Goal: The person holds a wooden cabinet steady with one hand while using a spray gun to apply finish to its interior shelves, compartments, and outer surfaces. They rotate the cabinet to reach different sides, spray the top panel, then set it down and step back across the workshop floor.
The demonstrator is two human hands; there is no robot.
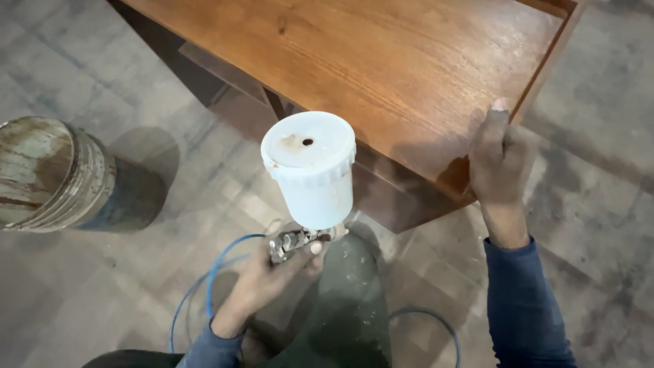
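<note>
Desk: a large glossy reddish-brown wooden desk (381,61) is standing across the top of the view, its raised edge running down the right side.
Floor: grey, patchy concrete floor (136,286) is lying under everything.
Drum: a rusty, paint-streaked round metal drum (54,174) is sitting on the floor at the left, well apart from the desk.
Spray gun: a metal spray gun with a white plastic cup and stained lid (310,170) is being held upright just in front of the desk's near edge, over the person's green-trousered knee.
Hose: a thin blue hose (204,283) is looping down from the gun to the floor.
Right hand: the right hand (499,160) is gripping the desk's near right corner, fingers closed over the edge.
Left hand: the left hand (262,279) is wrapped closed around the gun's handle.
</note>
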